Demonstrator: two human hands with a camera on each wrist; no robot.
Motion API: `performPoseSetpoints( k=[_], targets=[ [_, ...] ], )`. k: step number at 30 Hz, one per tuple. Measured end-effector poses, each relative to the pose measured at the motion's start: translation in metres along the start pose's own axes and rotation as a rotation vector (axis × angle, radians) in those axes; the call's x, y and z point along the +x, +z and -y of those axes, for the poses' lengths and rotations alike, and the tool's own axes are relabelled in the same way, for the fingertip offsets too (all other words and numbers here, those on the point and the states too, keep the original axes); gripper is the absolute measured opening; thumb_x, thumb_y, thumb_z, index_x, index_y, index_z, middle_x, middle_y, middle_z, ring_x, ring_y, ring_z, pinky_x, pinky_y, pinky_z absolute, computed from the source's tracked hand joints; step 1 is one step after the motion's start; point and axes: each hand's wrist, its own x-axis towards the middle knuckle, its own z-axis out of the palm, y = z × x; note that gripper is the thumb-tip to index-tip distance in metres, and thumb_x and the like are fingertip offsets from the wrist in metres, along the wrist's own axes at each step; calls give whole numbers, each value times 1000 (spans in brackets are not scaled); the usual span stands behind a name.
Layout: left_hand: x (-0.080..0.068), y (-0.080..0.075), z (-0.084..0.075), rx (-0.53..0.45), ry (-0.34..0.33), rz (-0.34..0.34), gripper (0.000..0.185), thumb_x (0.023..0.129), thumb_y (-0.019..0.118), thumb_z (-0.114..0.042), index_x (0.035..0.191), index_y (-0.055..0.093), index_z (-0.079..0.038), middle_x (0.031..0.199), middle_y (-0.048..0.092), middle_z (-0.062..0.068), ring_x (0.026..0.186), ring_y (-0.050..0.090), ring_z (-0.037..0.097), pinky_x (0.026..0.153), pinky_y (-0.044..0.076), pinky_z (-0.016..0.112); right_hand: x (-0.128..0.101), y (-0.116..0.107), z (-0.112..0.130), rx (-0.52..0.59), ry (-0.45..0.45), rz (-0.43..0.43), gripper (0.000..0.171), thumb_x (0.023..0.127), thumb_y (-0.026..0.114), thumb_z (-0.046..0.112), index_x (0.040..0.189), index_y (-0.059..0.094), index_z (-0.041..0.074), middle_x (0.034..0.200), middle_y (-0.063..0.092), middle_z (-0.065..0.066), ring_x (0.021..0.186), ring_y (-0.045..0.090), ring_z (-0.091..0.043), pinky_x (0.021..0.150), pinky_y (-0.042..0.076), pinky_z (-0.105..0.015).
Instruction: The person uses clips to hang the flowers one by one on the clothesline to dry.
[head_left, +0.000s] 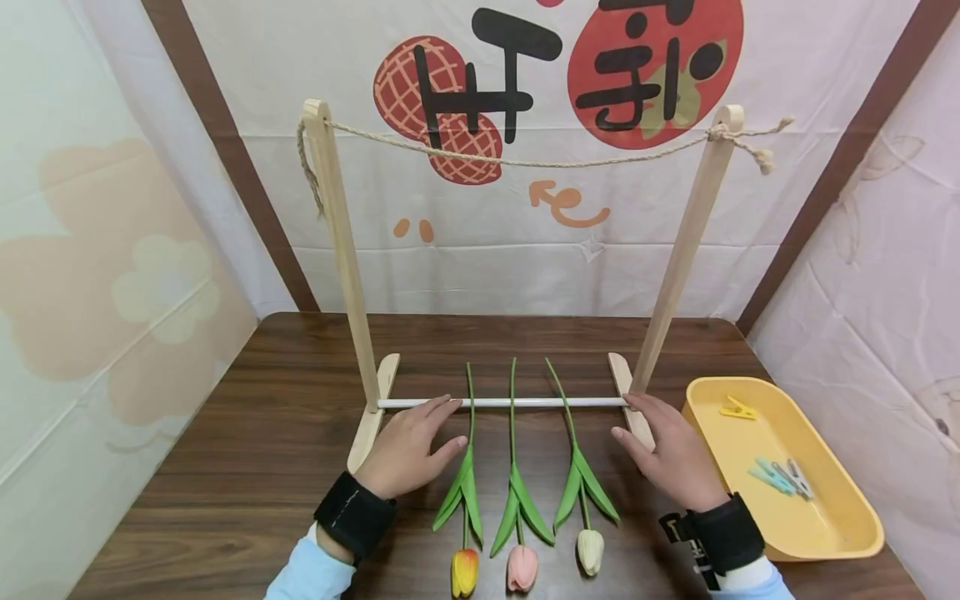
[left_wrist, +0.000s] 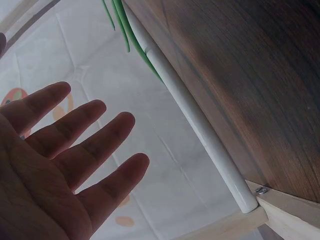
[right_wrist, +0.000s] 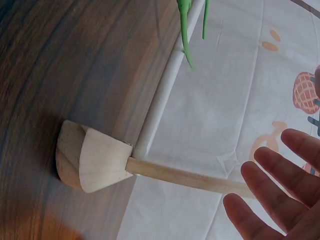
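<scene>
My left hand point(head_left: 408, 450), fingers extended and thumb spread, hovers by the left end of a white rod point(head_left: 540, 402). On the other side my right hand point(head_left: 675, 454) is held palm down near the right wooden foot point(head_left: 622, 375), its fingers also straight. Both wrist views show spread fingers with nothing in them. Between the hands lie three artificial tulips: an orange-yellow one point(head_left: 465, 572), a pink one point(head_left: 522, 568) and a white one point(head_left: 590, 552). Their blooms point toward me, and their green stems rest across the rod.
Two wooden posts, left point(head_left: 342, 250) and right point(head_left: 686, 250), rise from feet joined by the rod. A slack rope point(head_left: 465, 157) is strung between their tops. A yellow tray point(head_left: 795, 525) at right holds a yellow clothespin point(head_left: 738, 408) and several blue and grey ones point(head_left: 772, 476).
</scene>
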Motion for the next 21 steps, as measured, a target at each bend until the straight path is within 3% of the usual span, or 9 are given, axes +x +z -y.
performPoseSetpoints(
  k=[7, 12, 16, 19, 21],
  targets=[
    [1, 0, 1, -10, -12, -36, 52, 95, 61, -39, 138, 54, -9, 132, 58, 12, 118, 57, 29, 93, 45, 48, 0, -9, 1, -16, -10, -71, 43, 85, 77, 18, 121, 63, -1, 116, 64, -20, 104, 62, -36, 82, 48, -52],
    [0, -1, 0, -29, -45, -25, 51, 95, 61, -39, 136, 56, -9, 128, 62, 8, 114, 60, 25, 90, 48, 44, -2, -17, 2, -25, 25, -82, 42, 86, 75, 17, 121, 63, -2, 114, 65, -19, 102, 62, -36, 82, 48, -52],
    [0, -2, 0, -34, -47, -28, 51, 95, 61, -39, 136, 57, -9, 128, 62, 9, 115, 59, 26, 90, 48, 45, -5, -26, 4, -49, 39, -86, 41, 85, 76, 16, 121, 64, -1, 107, 67, -16, 87, 64, -31, 74, 50, -48],
    [0, -3, 1, -28, -50, -36, 50, 95, 62, -38, 135, 57, -9, 128, 61, 9, 116, 59, 25, 91, 47, 45, -7, -35, 5, -56, 35, -99, 42, 84, 77, 14, 120, 64, -2, 106, 67, -17, 87, 63, -32, 74, 50, -49],
    [0, -3, 2, -24, -55, -39, 50, 95, 62, -38, 135, 57, -9, 128, 61, 9, 116, 59, 25, 92, 47, 44, -7, -43, 6, -63, 23, -115, 43, 83, 78, 13, 120, 64, -2, 110, 66, -20, 98, 63, -37, 80, 48, -52]
  ],
)
